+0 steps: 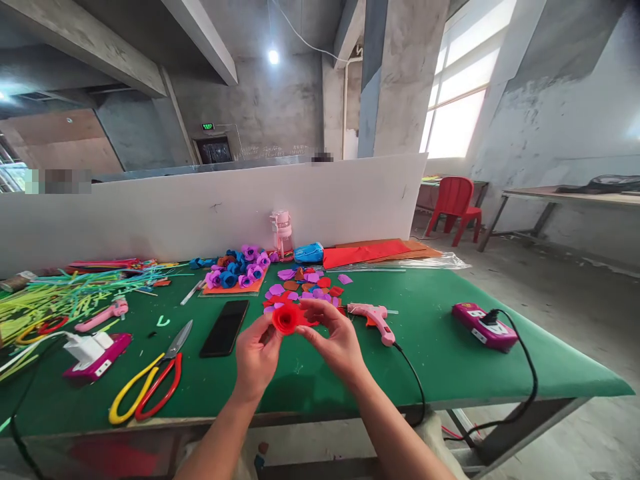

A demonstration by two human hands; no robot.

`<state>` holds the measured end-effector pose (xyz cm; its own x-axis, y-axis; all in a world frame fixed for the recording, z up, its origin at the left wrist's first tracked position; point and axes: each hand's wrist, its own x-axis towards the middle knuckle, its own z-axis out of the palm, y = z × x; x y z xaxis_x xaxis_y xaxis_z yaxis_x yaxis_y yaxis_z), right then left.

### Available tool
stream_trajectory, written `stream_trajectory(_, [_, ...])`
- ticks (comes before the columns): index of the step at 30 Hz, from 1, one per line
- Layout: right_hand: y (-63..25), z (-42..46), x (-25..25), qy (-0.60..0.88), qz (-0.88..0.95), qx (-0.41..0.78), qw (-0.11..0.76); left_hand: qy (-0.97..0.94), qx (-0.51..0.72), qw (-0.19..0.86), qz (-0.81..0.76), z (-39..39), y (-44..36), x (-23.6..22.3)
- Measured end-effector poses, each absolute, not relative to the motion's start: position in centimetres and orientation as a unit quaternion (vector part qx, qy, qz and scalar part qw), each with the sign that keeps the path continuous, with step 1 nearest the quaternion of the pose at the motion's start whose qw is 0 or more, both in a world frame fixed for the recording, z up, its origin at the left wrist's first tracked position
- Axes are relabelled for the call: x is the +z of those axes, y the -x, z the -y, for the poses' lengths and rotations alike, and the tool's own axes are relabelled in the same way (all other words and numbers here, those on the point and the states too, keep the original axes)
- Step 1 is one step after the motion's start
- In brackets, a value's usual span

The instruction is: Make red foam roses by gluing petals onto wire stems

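Note:
Both hands hold a red paper flower (285,320) above the green table, its round rolled centre facing up at me. My left hand (257,353) pinches its left side between thumb and fingers. On the right side, my right hand (333,333) closes thumb and fingers on the red petals. Loose petals (305,283) in purple, red, blue and brown lie just beyond the flower. A pink glue gun (373,318) rests to the right of my right hand, its black cord running off the front edge. Left of my left hand lies a black phone (225,329).
Scissors (155,380) with yellow and red handles lie at the left front. Finished purple and blue flowers (240,267) are heaped behind the phone. Power strips (485,327) stand at both sides. Green stems (45,300) pile up far left; a white partition (210,213) borders the back.

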<state>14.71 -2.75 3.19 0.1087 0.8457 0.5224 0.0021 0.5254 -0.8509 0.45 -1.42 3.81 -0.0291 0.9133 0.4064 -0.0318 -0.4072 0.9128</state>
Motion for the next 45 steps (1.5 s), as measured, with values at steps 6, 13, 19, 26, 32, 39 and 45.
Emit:
stream_trajectory(6, [-14.3,2.9,3.2,0.351,0.654,0.227,0.630,-0.617,0.600,0.336,-0.382,0.7,-0.1,3.2])
stream_trajectory(13, [-14.3,3.0,3.2,0.350,0.678,0.163,0.626,-0.689,0.562,0.285,-0.358,0.3,-0.3,2.4])
stream_trajectory(19, [-14.4,3.2,3.2,0.354,0.671,0.126,0.639,-0.714,0.548,0.249,-0.357,0.4,-0.5,2.1])
stream_trajectory(26, [-14.5,3.0,3.1,0.373,0.642,0.179,0.646,-0.600,0.585,0.396,-0.375,0.5,-0.8,2.8])
stream_trajectory(32, [-14.9,1.8,1.7,0.472,0.607,0.300,0.565,-0.449,0.588,0.597,-0.311,0.0,-0.5,3.3])
stream_trajectory(39, [-14.0,1.6,0.7,0.434,0.620,0.455,0.470,-0.401,0.577,0.647,-0.296,-1.2,0.5,2.6])
stream_trajectory(45, [-13.3,1.3,-0.1,0.434,0.585,0.485,0.485,-0.398,0.564,0.662,-0.292,-1.3,0.8,2.3])
